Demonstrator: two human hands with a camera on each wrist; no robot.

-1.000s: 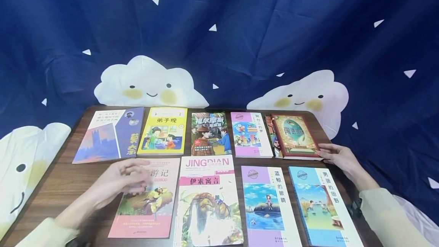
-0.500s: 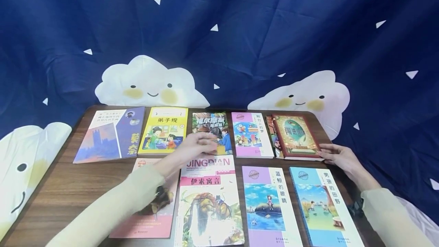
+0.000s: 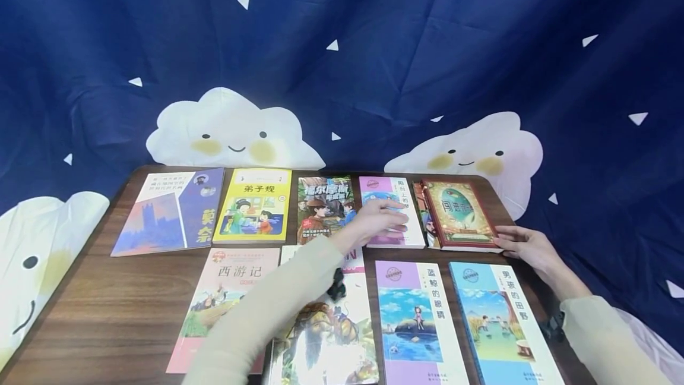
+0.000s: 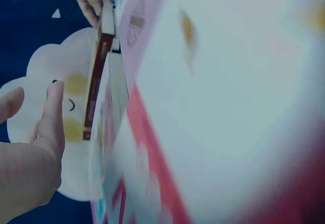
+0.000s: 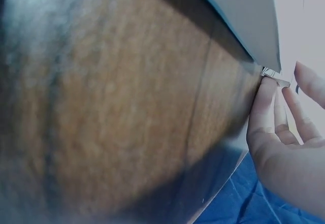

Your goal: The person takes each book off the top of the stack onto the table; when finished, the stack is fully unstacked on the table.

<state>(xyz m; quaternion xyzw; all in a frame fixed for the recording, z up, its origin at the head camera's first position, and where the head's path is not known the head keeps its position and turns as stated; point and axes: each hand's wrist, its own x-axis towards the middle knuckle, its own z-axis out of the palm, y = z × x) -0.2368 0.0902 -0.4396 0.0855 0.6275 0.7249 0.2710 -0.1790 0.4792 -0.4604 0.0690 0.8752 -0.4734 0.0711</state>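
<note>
My left hand (image 3: pixel 379 220) is above a purple-and-white book (image 3: pixel 395 241) in the back row and hides part of its cover. In the left wrist view its fingers look loosely extended, with nothing between them. My right hand (image 3: pixel 529 247) touches the lower right edge of a hardcover book (image 3: pixel 464 210) with a reddish-brown border and a green oval. That hardcover lies partly on another book (image 3: pixel 429 221), whose left strip shows. In the right wrist view the fingertips (image 5: pixel 269 84) meet a book corner, and the thumb (image 5: pixel 310 84) stands apart.
Several more books lie in two rows on the brown wooden table (image 3: pixel 101 308), among them a yellow book (image 3: pixel 253 207), a pink book (image 3: pixel 214 296) and a blue book (image 3: pixel 499 319). A dark blue curtain (image 3: pixel 352 76) with white clouds hangs behind the table.
My left hand has moved right, from above the pink book, past the dark detective book, to above the purple-and-white book. My right hand has stayed at the hardcover's edge.
</note>
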